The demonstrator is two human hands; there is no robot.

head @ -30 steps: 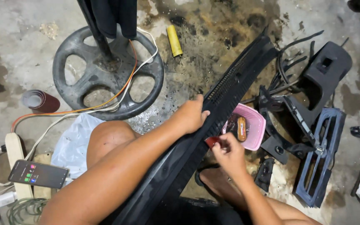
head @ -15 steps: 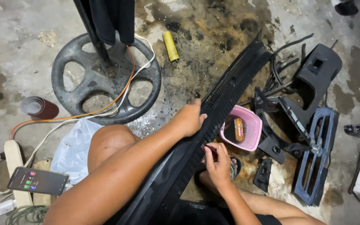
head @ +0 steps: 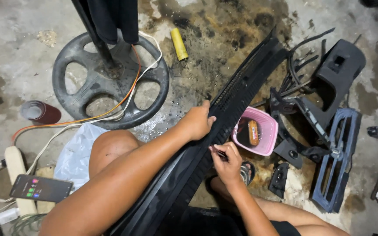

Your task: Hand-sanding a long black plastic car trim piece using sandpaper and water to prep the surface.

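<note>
A long black plastic trim panel [head: 237,94] with a ribbed grille runs diagonally from my lap toward the upper right. My left hand [head: 197,122] grips its left edge near the middle. My right hand [head: 226,159] sits against the panel's right edge, fingers pinched on a small thin dark tool [head: 218,152]. A pink plastic basket [head: 265,131] holding an orange-brown object lies just right of my right hand.
Black plastic car parts [head: 333,118] are piled to the right. A round black fan base [head: 110,83] with cables stands upper left, a yellow cylinder [head: 179,43] beyond it. A maroon cup [head: 40,112], a phone [head: 40,188] and a white bag [head: 77,153] lie at left.
My right hand has drawn back from the pink basket to the panel's right edge, now holding a small tool. My left hand has stayed on the panel.
</note>
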